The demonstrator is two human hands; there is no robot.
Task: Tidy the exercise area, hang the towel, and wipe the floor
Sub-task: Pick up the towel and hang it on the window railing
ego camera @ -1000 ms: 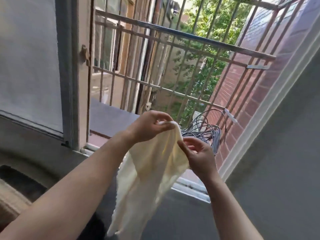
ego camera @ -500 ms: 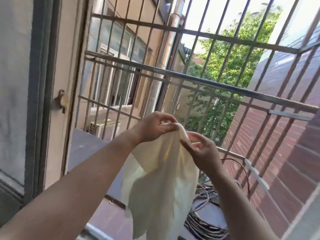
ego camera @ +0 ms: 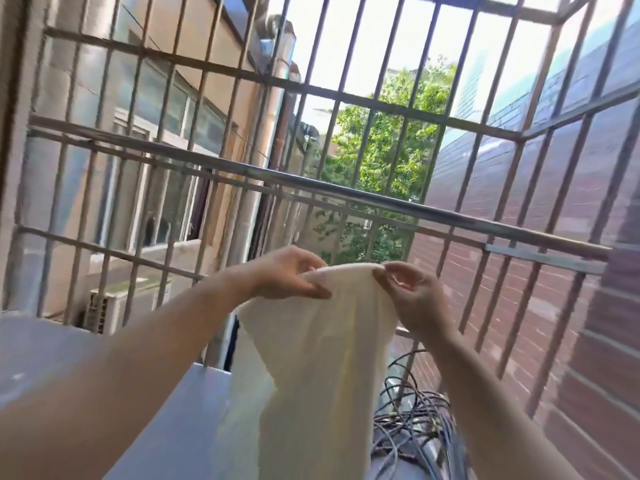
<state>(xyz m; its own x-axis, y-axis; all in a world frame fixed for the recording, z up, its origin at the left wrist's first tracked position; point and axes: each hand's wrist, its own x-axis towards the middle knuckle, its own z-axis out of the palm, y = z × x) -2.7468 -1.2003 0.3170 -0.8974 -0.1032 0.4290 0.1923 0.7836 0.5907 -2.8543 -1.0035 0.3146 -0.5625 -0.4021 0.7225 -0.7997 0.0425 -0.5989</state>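
A pale cream towel (ego camera: 322, 358) hangs down in front of me, held up by its top edge. My left hand (ego camera: 289, 275) pinches the left end of that edge. My right hand (ego camera: 412, 299) pinches the right end, and a short stretch of cloth is pulled taut between them. Both hands are raised inside a barred window cage, just below and in front of a thick horizontal metal rail (ego camera: 346, 188) that runs across the cage.
Metal bars (ego camera: 377, 109) enclose the cage on all sides. A grey ledge (ego camera: 194, 403) forms its floor, with a tangle of grey cables (ego camera: 415, 427) at the lower right. A brick wall (ego camera: 588, 323) stands to the right, a neighbouring building with an air-conditioner unit (ego camera: 114, 306) to the left.
Both hands rose and reached out into the cage with the towel. They moved apart, spreading the top edge. My view tilted up from the window sill to the bars.
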